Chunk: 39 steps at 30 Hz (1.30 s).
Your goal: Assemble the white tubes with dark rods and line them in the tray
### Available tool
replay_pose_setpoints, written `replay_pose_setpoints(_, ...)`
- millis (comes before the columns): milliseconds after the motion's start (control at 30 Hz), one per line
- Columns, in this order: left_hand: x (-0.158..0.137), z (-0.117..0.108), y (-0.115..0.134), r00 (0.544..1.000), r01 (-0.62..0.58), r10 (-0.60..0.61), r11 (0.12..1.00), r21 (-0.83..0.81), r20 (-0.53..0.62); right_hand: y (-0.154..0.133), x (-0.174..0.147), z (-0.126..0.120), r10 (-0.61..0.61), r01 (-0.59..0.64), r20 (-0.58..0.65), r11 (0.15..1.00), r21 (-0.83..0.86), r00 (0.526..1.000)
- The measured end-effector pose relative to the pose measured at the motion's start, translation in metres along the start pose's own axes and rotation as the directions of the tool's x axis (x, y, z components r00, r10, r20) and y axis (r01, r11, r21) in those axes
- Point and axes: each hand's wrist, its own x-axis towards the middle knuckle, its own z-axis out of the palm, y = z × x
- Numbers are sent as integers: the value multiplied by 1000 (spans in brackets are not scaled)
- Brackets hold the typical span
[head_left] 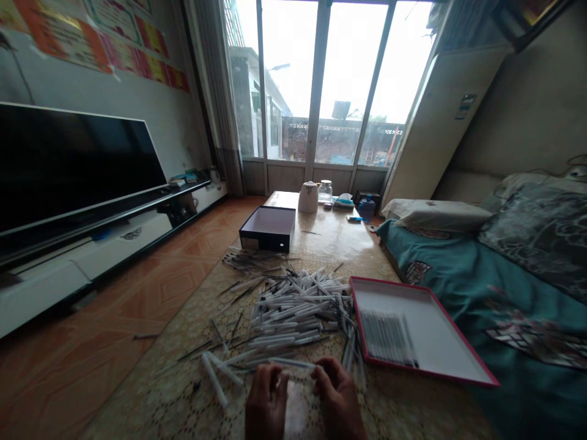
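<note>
At the near edge of the table, my left hand (pixel 266 398) and my right hand (pixel 337 391) face each other. A slim white pen (pixel 296 363) spans between their fingertips. The fingers of my right hand pinch its right end. My left fingers are curled at the other end, where they partly hide it. Just beyond lies a loose heap of white pens (pixel 293 305), with thin dark sticks among them. Right of the heap is a shallow red-rimmed box lid (pixel 443 333); a neat row of pens (pixel 389 336) lies along its left side.
A dark open box (pixel 268 243) stands behind the heap. Farther back are a white kettle (pixel 308 198), a glass jar (pixel 325 192) and a tissue pack (pixel 343 201). A teal-covered sofa (pixel 440 263) borders the table's right; a television (pixel 77 165) is left.
</note>
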Motion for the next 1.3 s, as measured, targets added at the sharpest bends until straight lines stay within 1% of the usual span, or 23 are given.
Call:
replay_pose_setpoints(33,1,2,2,990,138,-137,986,-88,18,2,0,1,6,-6,-15,1000,19,1000)
replay_pose_setpoints(67,3,4,4,958,286,-277,940,-186,74,4,1,3,12,-11,-24,999,41,1000)
replay_pose_setpoints(100,5,6,6,906,422,-394,861,-282,154,6,1,4,17,-15,-29,998,63,999)
replay_pose_setpoints(133,7,7,9,848,530,-476,763,-369,235,7,0,5,20,-18,-26,997,80,999)
replay_pose_setpoints(167,8,8,11,796,604,-526,661,-445,299,8,0,6,21,-20,-13,996,88,1000)
replay_pose_setpoints(200,9,8,14,756,648,-557,565,-510,343,8,0,6,21,-22,12,996,83,1000)
replay_pose_setpoints(267,11,7,17,701,684,-598,409,-604,389,6,0,6,14,-17,78,999,34,997)
replay_pose_setpoints(300,11,6,18,681,690,-611,351,-633,403,4,2,5,6,-5,111,1000,-11,994)
replay_pose_setpoints(367,12,5,19,651,692,-641,283,-664,406,-2,8,3,-41,58,132,989,-133,990)
replay_pose_setpoints(433,13,5,17,638,682,-675,270,-680,372,-11,21,3,-159,182,102,942,-281,982)
replay_pose_setpoints(500,13,6,15,634,670,-697,279,-688,334,-21,40,7,-314,327,104,845,-424,944)
replay_pose_setpoints(567,13,8,13,644,656,-701,298,-693,308,-30,62,14,-419,452,192,712,-538,888)
replay_pose_setpoints(600,13,9,12,649,652,-699,307,-694,301,-33,73,18,-438,503,262,640,-581,860)
replay_pose_setpoints(633,13,10,11,652,650,-697,312,-693,297,-35,84,23,-437,546,336,571,-613,834)
replay_pose_setpoints(700,13,11,10,656,649,-693,316,-692,299,-35,99,33,-398,605,458,458,-651,795)
replay_pose_setpoints(767,13,11,10,655,650,-694,317,-691,298,-31,108,38,-345,629,527,366,-686,776)
replay_pose_setpoints(833,14,11,12,656,647,-697,323,-690,289,-26,110,38,-309,624,547,285,-728,778)
replay_pose_setpoints(933,16,10,16,660,636,-702,333,-696,268,-19,106,26,-296,582,521,179,-793,801)
replay_pose_setpoints(1033,17,10,21,643,635,-725,324,-701,247,-15,101,9,-289,538,491,105,-837,821)
replay_pose_setpoints(1100,17,9,23,630,634,-739,312,-708,239,-15,98,-3,-283,518,479,82,-851,831)
replay_pose_setpoints(1200,18,6,25,619,635,-749,302,-712,235,-16,93,-17,-285,505,465,82,-859,838)
replay_pose_setpoints(1300,22,2,25,621,636,-753,321,-702,219,-20,86,-27,-298,504,452,127,-854,841)
